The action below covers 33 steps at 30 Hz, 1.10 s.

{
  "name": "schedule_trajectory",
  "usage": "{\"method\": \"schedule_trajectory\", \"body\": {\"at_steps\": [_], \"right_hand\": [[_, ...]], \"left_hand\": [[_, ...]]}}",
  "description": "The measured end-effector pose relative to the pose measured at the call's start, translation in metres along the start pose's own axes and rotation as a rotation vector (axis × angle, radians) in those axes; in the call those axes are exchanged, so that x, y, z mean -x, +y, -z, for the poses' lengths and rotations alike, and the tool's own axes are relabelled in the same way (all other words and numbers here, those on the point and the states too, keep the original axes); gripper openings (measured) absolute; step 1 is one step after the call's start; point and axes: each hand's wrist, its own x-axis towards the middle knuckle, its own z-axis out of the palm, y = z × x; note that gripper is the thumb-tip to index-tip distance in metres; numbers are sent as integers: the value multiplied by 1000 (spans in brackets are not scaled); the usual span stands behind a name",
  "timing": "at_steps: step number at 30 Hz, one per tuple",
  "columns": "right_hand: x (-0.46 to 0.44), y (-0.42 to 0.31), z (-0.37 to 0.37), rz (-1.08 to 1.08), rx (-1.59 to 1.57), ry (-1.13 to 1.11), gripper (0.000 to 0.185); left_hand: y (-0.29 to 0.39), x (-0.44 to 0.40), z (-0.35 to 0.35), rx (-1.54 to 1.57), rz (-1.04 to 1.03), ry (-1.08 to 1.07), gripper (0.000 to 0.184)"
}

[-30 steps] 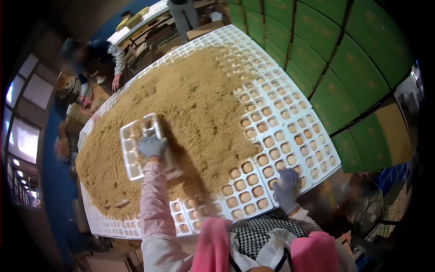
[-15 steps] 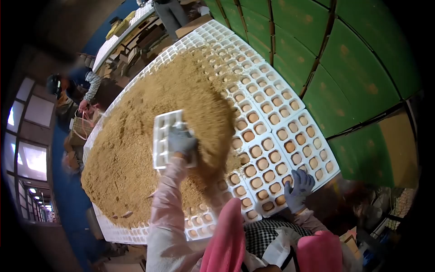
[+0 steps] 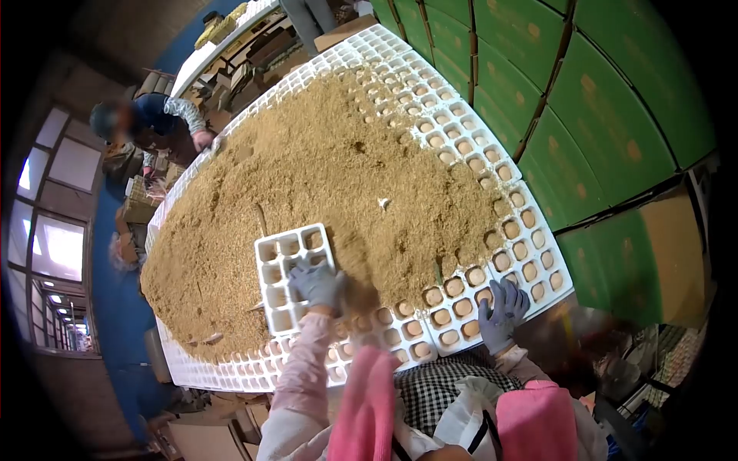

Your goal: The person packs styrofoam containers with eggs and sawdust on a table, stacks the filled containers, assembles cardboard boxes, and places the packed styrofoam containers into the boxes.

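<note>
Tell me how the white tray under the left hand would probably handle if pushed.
The white tray is probably light for its size, being mostly hollow cells. The ribs between them likely keep it fairly stiff under the left hand. Its wide, flat shape makes rolling unlikely.

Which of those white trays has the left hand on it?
The loose tray over the tan heap, with the left hand on it; the other trays lie side by side beneath and around the heap.

I see matt, crumbly sawdust (image 3: 307, 154) mid-frame, smooth white plastic trays (image 3: 530, 261) at right, and seemingly cardboard green boxes (image 3: 600, 115) upper right.
</note>
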Motion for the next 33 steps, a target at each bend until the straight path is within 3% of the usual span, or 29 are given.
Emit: {"method": "schedule_trajectory", "body": {"at_steps": [2, 4, 6, 9, 10, 11, 13, 14, 15, 18, 20, 24, 26, 30, 33], "right_hand": [[0, 0, 2, -7, -16, -7, 42], [-1, 1, 2, -4, -13, -8, 42], [0, 0, -1, 1, -19, -12, 42], [-4, 5, 1, -7, -120, 5, 42], [-7, 6, 5, -1, -119, 14, 42], [-11, 7, 9, 7, -86, 16, 42], [-11, 22, -2, 0, -31, 37, 44], [-10, 26, -5, 6, -29, 40, 44], [-10, 28, -7, 7, -2, 40, 45], [-13, 23, -8, -9, 15, 5, 47], [-13, 20, -5, -10, 1, 14, 46], [-15, 19, -15, -10, 62, 61, 39], [-20, 13, -13, -40, -8, 49, 37], [-20, 14, -13, -127, -26, -30, 40], [-26, 6, -12, -126, -81, 0, 45]], "left_hand": [[18, -5, 6, 110, 66, -6, 50], [20, -10, 29, 225, -214, -229, 48], [51, 0, 21, 352, -278, -139, 56], [60, -2, 58, 453, -337, -236, 58], [44, -22, 37, 501, -389, -90, 62], [21, -42, 51, 426, -370, -87, 60], [-28, -100, 44, 309, -111, 58, 39], [-57, -131, 56, -27, -108, 92, 39], [-72, -148, 71, -109, 87, 192, 37], [-136, -241, 60, -143, 176, 308, 29], [-158, -302, 46, -55, 70, 465, 27], [-118, -389, 53, -18, -107, 653, 22], [-92, -423, 48, -34, -183, 648, 29], [-71, -487, 0, -10, -136, 377, 32], [-68, -473, 35, -37, -143, 142, 46]]}}
